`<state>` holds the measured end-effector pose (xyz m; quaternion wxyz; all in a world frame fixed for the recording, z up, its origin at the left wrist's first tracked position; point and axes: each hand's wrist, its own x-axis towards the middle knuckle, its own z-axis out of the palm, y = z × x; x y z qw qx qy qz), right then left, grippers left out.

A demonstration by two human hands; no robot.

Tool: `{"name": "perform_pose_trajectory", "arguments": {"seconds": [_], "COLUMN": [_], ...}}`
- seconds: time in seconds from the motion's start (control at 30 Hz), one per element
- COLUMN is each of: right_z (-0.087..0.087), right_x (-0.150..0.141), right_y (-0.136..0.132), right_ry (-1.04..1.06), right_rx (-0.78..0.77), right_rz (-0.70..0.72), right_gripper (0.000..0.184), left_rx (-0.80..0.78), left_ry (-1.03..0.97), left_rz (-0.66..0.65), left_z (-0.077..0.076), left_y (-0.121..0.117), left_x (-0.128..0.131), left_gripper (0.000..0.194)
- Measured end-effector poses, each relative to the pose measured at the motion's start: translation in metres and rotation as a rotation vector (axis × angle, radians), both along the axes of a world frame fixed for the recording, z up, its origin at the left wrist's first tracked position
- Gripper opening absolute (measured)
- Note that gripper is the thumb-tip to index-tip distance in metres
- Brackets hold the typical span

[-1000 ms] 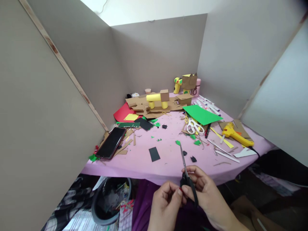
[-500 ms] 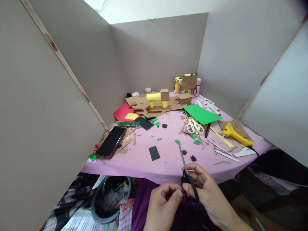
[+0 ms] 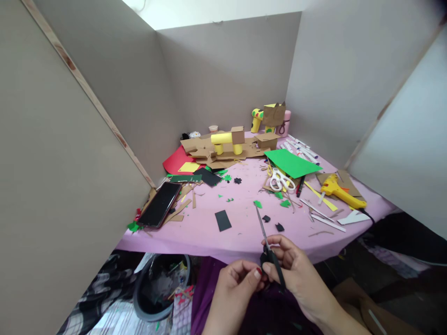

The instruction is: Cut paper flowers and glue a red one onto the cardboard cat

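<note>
Just past the table's front edge, my right hand (image 3: 299,278) grips a pair of black-handled scissors (image 3: 261,225), blades pointing up and away over the table. My left hand (image 3: 234,287) is pinched closed right beside the handles; what lies in its fingertips is too small and hidden to make out. Beyond the blade tips sits a green paper scrap (image 3: 257,204). Two small black paper pieces (image 3: 279,227) lie to the right of the blades. A black paper rectangle (image 3: 223,220) lies on the pink tablecloth to their left.
A yellow glue gun (image 3: 337,191), white scissors (image 3: 280,180) and a green sheet (image 3: 292,163) occupy the right side. A phone (image 3: 160,204) lies at left. A yellow tube figure with a cardboard head (image 3: 238,135) stands behind, on cardboard. Below the table is a bin (image 3: 138,298).
My hands and the scissors have shifted very slightly left with almost the same pose. The whole view has moved a little; nothing on the table has visibly changed place.
</note>
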<state>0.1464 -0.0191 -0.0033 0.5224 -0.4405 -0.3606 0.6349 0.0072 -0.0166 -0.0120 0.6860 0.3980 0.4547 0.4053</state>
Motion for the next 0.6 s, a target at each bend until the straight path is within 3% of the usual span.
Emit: {"name": "perform_pose_trajectory", "arguments": {"seconds": [0.17, 0.37, 0.43, 0.6], "right_z": [0.003, 0.002, -0.001, -0.015], "right_x": [-0.002, 0.009, 0.016, 0.022], "right_y": [0.002, -0.007, -0.014, -0.03], "right_ry": [-0.104, -0.174, -0.24, -0.338], "right_rx": [0.064, 0.158, 0.202, 0.257], "right_rz": [0.012, -0.01, 0.069, 0.275], "right_gripper": [0.037, 0.034, 0.034, 0.057], "left_rx": [0.126, 0.126, 0.132, 0.163], "left_ry": [0.199, 0.039, 0.006, -0.027], "left_rz": [-0.022, 0.133, 0.196, 0.266], "left_z": [0.01, 0.016, 0.019, 0.028], "left_y": [-0.002, -0.006, -0.007, -0.01], "left_x": [-0.003, 0.0, 0.001, 0.004], "left_gripper": [0.018, 0.015, 0.014, 0.015]}}
